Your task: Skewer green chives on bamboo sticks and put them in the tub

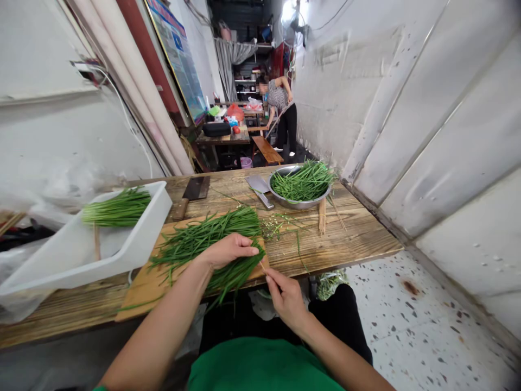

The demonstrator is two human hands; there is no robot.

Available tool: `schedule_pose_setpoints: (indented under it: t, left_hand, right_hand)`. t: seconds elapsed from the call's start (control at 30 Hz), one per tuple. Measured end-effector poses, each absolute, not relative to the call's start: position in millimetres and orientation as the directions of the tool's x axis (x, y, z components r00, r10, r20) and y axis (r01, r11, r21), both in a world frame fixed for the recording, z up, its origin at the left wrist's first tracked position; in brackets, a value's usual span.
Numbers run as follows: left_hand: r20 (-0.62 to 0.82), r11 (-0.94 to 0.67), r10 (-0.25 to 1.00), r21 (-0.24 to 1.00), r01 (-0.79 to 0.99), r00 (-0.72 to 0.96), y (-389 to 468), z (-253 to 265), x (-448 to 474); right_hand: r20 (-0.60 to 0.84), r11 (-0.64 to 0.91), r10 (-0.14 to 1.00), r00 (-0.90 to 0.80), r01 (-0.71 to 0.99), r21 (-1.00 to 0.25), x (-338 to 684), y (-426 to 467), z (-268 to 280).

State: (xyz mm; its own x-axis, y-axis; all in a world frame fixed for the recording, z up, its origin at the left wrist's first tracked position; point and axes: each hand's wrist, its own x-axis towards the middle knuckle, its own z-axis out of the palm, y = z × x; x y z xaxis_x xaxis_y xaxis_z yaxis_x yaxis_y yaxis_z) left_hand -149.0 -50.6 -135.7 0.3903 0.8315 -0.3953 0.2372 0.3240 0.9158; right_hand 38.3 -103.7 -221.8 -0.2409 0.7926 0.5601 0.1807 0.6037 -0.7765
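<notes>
Long green garlic chives (215, 231) lie in a heap across a wooden cutting board (142, 288). My left hand (230, 251) is closed over a bunch of them near the board's right edge, thumb stretched along the top. Just to the right, my right hand (287, 298) pinches a thin bamboo skewer (262, 266) between thumb and fingers. The skewer's far end meets the ends of the bunch; whether it has entered them is hard to see. Small trimmed bits (279, 224) are scattered beside the board.
A metal bowl (299, 204) heaped with chives stands behind, near loose skewers (322, 217). Two cleavers, one light (260, 190) and one dark (196, 188), lie past the board. At left sits a white tray (157, 212) with skewered chives. A person (280, 103) bends over a bench (266, 149) farther back.
</notes>
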Motion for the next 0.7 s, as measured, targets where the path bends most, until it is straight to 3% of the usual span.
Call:
schedule_pose_setpoints:
  t: [0.3,0.37,0.43,0.5,0.57,0.63,0.7]
  left_hand:
    - [-0.418,0.370,0.777,0.908,0.195,0.471,-51,-145,-144]
    - [-0.348,0.280,0.829,0.936,0.215,0.438,-50,-143,-148]
    - [-0.196,0.089,0.931,0.940,0.329,0.309,-46,-140,-154]
    - [0.033,-0.137,0.981,0.823,0.552,0.194,-42,-140,-161]
    - [0.199,-0.310,0.951,0.576,0.757,0.238,-37,-145,-165]
    - [0.231,-0.425,0.902,0.333,0.842,0.364,-32,-152,-165]
    - [0.221,-0.471,0.875,0.176,0.865,0.431,-29,-159,-163]
  right_hand:
    - [0.523,0.561,0.824,-0.219,0.179,-0.809,35,-103,-218]
    - [0.513,0.547,0.835,-0.198,0.204,-0.812,36,-100,-217]
    - [0.486,0.509,0.861,-0.153,0.248,-0.824,38,-100,-218]
    - [0.443,0.460,0.887,-0.126,0.287,-0.840,40,-102,-223]
    - [0.405,0.426,0.904,-0.134,0.306,-0.851,42,-106,-230]
    - [0.376,0.403,0.915,-0.146,0.318,-0.858,42,-109,-238]
    - [0.354,0.383,0.924,-0.147,0.323,-0.865,42,-109,-243]
